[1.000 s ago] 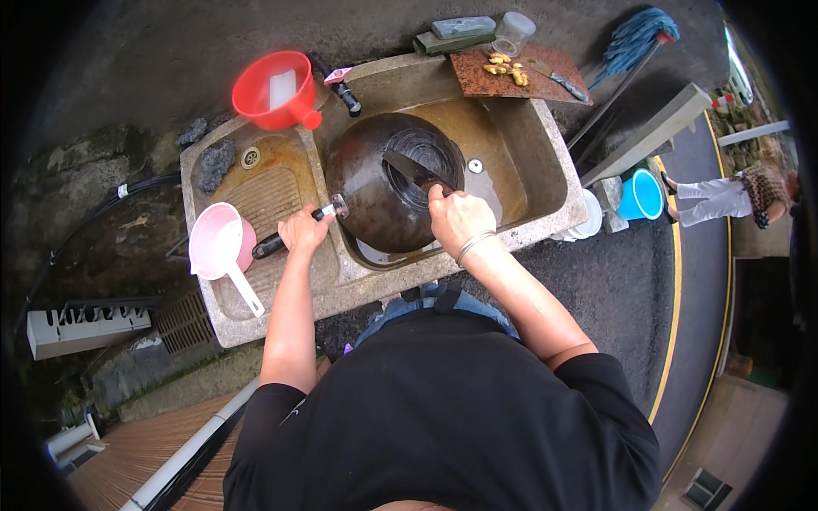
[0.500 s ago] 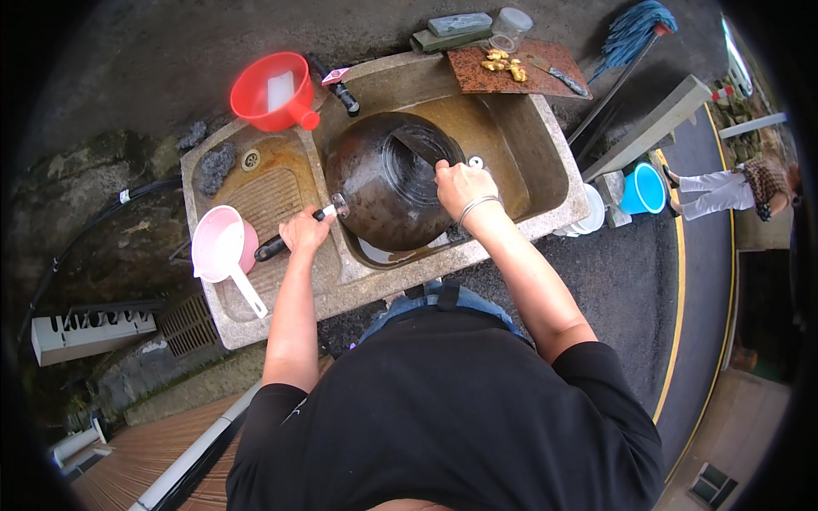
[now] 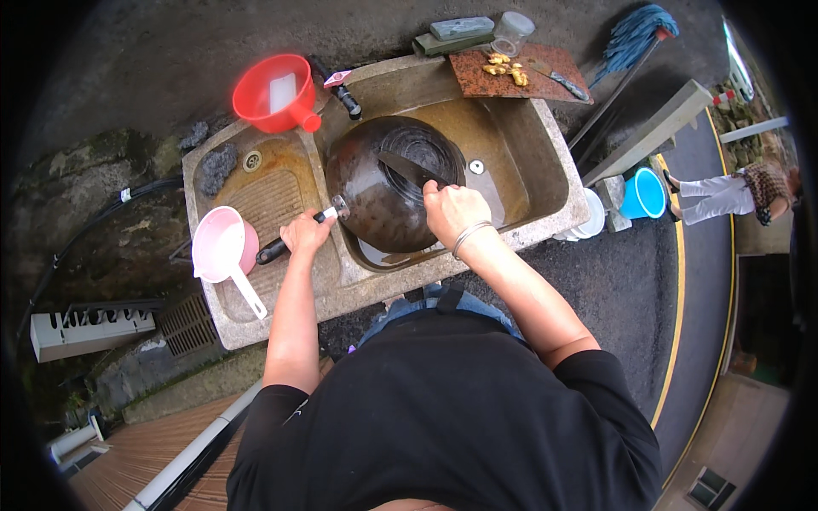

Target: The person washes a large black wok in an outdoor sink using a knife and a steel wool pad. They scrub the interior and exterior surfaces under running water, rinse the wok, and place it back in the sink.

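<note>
L hand [image 3: 304, 232] clamped on wok handle [image 3: 272, 250]; R hand [image 3: 456, 213] clamped on knife [image 3: 400, 166] grip. Wok [image 3: 366, 192] sits bottom-up in sink's [image 3: 366, 289] deep R basin, btwn the hands: right of L hand, left of R hand & a bit farther back. Blade lies across wok's ringed base, tip to back-left; contact vs. slight gap: can't tell.

Edges: wok's L side right by divider [image 3: 317, 170], handle crossing it to the drainboard side; wok's front near basin's front wall. Room: wet basin floor [image 3: 509, 192] shows btwn wok & R wall, w/ drain [image 3: 476, 167] just beside wok. Pink dipper [image 3: 223, 247] on drainboard nr front-left corner, close to handle end; red dipper [image 3: 256, 102] at back edge, next to faucet [image 3: 345, 98]; red board [image 3: 473, 81] w/ ginger [image 3: 517, 77] over back-right corner.

Vs. 0.5 s ago: R hand + knife shifted left & toward front edge; L hand, wok approx same spot.
</note>
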Tool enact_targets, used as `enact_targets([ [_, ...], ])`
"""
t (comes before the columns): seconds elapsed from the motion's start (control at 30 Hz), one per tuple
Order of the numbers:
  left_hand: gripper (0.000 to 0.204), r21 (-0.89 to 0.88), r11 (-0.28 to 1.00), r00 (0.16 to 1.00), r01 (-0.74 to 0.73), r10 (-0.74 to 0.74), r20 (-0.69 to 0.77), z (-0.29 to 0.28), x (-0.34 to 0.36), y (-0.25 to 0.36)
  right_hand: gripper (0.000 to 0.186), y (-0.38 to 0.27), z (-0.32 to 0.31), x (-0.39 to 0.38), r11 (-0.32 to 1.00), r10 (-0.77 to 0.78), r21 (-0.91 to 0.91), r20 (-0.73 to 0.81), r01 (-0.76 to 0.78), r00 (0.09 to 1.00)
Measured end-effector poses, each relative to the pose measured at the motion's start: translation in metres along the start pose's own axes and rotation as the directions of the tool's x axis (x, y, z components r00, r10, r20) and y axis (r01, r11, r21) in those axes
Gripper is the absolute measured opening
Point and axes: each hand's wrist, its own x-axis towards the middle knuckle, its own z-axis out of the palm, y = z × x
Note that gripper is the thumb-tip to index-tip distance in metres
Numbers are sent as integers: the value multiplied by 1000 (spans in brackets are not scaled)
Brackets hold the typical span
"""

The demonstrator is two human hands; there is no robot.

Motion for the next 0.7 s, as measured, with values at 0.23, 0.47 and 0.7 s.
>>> enact_targets([
  [0.23,48,-6,999,999,-36,35,-18,-2,-2,2,20,29,18,23,996,24,83,38,-27,999],
  [0.47,47,4,999,998,-52,52,-28,0,0,3,20,37,30,25,993,79,92,4,-79,997],
  [0.7,45,-38,998,998,-41,39,-59,-4,-7,1,19,27,16,9,997,8,76,46,-12,999],
])
